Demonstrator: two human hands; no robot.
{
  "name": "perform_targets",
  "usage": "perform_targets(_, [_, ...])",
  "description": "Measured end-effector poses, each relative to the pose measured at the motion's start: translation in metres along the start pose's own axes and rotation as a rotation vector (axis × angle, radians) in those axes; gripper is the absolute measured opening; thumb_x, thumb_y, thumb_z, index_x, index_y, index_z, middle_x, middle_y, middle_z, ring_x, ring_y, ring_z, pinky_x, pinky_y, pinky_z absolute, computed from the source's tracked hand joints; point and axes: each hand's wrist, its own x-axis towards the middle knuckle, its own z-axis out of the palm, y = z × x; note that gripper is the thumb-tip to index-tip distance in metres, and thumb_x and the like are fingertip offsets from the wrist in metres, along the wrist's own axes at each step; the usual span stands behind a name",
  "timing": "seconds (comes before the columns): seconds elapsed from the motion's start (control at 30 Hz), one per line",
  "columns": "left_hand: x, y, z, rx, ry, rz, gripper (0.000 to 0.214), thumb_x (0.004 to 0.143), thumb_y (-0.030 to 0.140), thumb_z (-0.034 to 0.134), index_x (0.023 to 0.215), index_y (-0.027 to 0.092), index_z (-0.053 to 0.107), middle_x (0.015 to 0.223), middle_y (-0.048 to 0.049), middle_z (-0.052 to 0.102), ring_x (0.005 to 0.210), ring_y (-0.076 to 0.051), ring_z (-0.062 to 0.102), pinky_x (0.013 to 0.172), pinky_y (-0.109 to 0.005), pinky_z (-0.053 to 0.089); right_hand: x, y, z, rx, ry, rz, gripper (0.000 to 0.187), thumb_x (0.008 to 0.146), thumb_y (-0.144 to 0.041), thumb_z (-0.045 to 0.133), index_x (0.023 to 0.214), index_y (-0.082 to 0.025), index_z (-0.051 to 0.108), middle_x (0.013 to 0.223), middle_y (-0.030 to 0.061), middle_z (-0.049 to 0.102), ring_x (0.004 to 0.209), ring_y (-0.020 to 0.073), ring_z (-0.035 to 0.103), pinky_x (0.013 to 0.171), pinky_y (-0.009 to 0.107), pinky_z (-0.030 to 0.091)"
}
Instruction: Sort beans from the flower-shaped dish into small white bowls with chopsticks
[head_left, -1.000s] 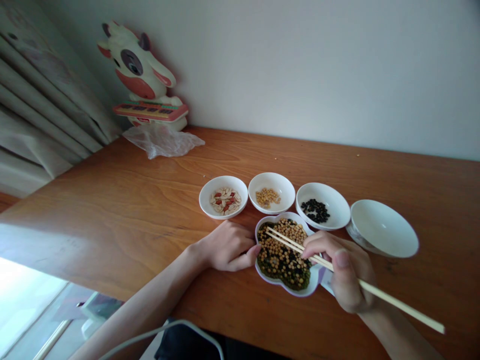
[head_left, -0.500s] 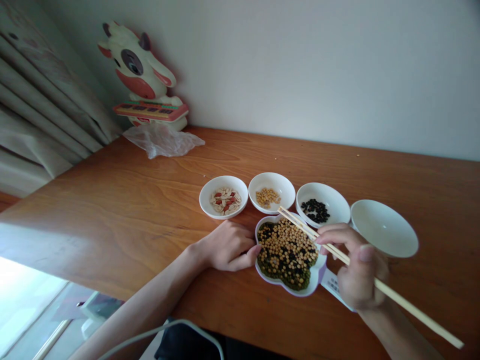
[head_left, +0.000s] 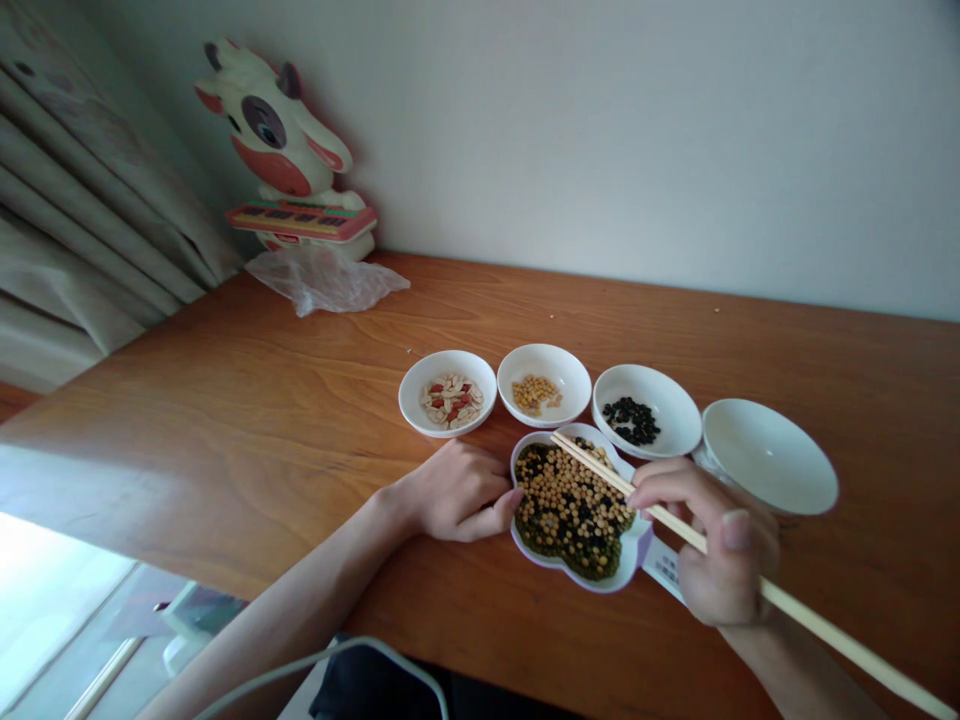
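Note:
A flower-shaped white dish [head_left: 637, 552] near the table's front holds a mix of yellow, green and black beans. My left hand [head_left: 457, 492] rests curled on the table, its thumb against the dish's left rim. My right hand [head_left: 716, 545] grips a pair of wooden chopsticks [head_left: 600, 470], whose tips hover over the far part of the bean mix. Behind the dish stand three small white bowls: one with peanuts and red pieces [head_left: 447, 393], one with yellow beans [head_left: 544, 385], one with black beans [head_left: 646, 411].
An empty white bowl [head_left: 769, 456] sits at the right, stacked on another. A cartoon cow toy [head_left: 289, 150] and a crumpled clear plastic bag [head_left: 324, 280] stand at the back left by the curtain. A white cable [head_left: 330, 665] runs below the table edge.
My right hand drew back to the right, carrying the chopstick tips from the dish's left-middle toward its far edge near the yellow-bean bowl. My left hand stayed put.

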Motion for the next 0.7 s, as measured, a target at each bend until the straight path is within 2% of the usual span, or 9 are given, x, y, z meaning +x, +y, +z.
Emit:
perform_targets(0.2, [-0.0003,0.0008,-0.0001,-0.004,-0.001,0.001,0.054,0.115,0.034,0.036,0.068,0.019,0.057,0.068,-0.0071,0.067,0.058,-0.017,0.058,0.058,-0.035,0.037,-0.0002,-0.0016,-0.0005,-0.038,-0.109,0.051,0.06,0.114,-0.055,0.027,0.087,-0.024,0.071,0.082,0.0052,0.073,0.065,0.0184,0.058,0.06,0.034,0.041])
perform_targets(0.4, [-0.0002,0.0008,-0.0001,-0.01,0.009,0.002,0.055,0.115,0.035,0.035,0.068,0.02,0.058,0.067,-0.0076,0.067,0.058,-0.018,0.059,0.057,-0.035,0.038,0.0039,-0.0056,0.0001,-0.005,-0.102,0.08,0.072,0.109,-0.072,0.021,0.085,-0.024,0.068,0.076,0.0043,0.069,0.058,0.0176,0.051,0.054,0.034,0.037])
perform_targets(0.7, [0.0002,0.0014,-0.0014,-0.009,0.013,0.003,0.054,0.115,0.034,0.036,0.068,0.019,0.058,0.067,-0.0074,0.067,0.058,-0.017,0.059,0.057,-0.035,0.038,0.0014,-0.0023,0.0002,0.035,-0.126,0.134,0.073,0.11,-0.07,0.018,0.085,-0.024,0.068,0.076,0.004,0.067,0.058,0.0175,0.049,0.054,0.034,0.035])
